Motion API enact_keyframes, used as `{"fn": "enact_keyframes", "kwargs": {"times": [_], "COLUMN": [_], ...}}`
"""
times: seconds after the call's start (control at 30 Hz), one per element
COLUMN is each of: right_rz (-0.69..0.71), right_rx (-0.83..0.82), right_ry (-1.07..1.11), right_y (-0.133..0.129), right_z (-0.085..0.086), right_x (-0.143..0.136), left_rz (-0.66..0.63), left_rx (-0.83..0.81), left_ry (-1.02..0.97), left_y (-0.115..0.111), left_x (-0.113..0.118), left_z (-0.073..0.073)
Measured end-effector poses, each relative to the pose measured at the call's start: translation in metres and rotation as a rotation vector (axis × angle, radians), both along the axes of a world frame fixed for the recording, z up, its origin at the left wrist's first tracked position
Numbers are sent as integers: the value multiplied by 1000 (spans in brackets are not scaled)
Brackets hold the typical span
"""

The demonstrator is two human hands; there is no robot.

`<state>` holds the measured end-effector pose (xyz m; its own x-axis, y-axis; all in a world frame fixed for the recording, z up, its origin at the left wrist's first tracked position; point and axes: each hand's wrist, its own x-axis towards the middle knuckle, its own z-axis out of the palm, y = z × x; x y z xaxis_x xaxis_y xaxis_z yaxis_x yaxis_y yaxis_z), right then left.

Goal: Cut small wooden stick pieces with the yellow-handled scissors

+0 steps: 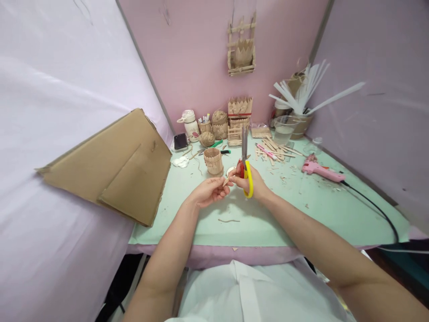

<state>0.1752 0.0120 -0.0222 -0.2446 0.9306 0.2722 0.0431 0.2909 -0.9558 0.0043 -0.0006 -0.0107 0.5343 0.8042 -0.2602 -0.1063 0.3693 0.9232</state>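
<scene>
Between the fingertips of my left hand point(212, 191) is a small piece of light wood point(226, 181). My right hand point(254, 182) is closed round scissors point(248, 179) with yellow and red handles, their grey blades pointing up. Its fingertips meet the wood piece too. Just behind my left hand, a small wooden cup point(213, 162) covered in sticks stands upright on the green table cover. A small white round thing point(231, 171) lies beyond my fingers, partly hidden by them.
Cardboard point(134, 174) leans at the left. Right are a pink glue gun point(321, 171) with a black cord and loose wooden sticks point(275, 147). Behind stand a white bottle point(190, 125), twine balls point(207, 139), wooden holders point(240, 120) and a plastic cup point(283, 132).
</scene>
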Motion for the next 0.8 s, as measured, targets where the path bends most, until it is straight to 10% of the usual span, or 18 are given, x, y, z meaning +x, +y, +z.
{"fn": "enact_keyframes", "kwargs": {"times": [0.6,0.8], "right_rz": [-157,-148], "right_rx": [113,128], "right_ry": [-740,-790], "right_y": [-11,-11], "right_z": [-8,-10], "right_x": [4,3], "left_rz": [630,648], "left_rx": [306,406], "left_ry": [25,1], "left_y": [11,14], "left_x": [-3,-4], "left_z": [-5,-10]}}
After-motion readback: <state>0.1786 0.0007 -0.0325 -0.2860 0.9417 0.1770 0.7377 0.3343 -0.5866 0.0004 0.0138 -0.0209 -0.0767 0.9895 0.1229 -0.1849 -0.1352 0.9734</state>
